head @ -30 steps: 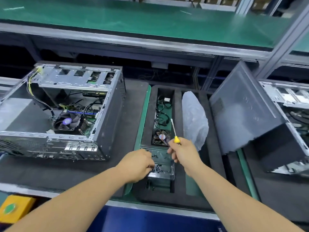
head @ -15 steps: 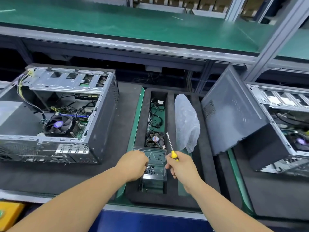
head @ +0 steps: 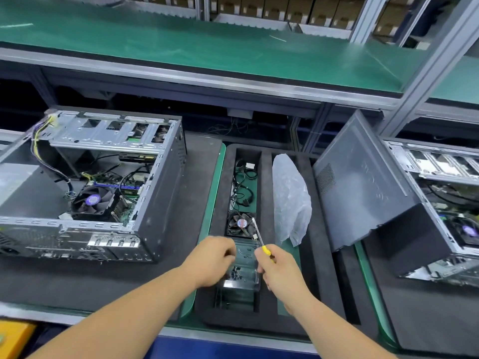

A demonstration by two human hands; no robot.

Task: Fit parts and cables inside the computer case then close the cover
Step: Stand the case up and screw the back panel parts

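We still picking parts, not fitting yet. Left hand (head: 212,263) at lower middle, fingers curled over clear screw box (head: 242,270) in foam tray (head: 264,203); whether they pinch screw, we cannot tell. Right hand (head: 278,268) grips yellow screwdriver (head: 260,240), tip up over small fan (head: 241,224). Open computer case (head: 103,182) sits left on tabletop; cover (head: 363,182) leans at right. Next, we think: carry screw to case, drive it. No writing we can read.

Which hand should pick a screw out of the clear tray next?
Left. The left hand is already at the clear plastic tray of small dark screws, fingers curled at its edge. The right hand is occupied gripping the yellow-handled screwdriver.
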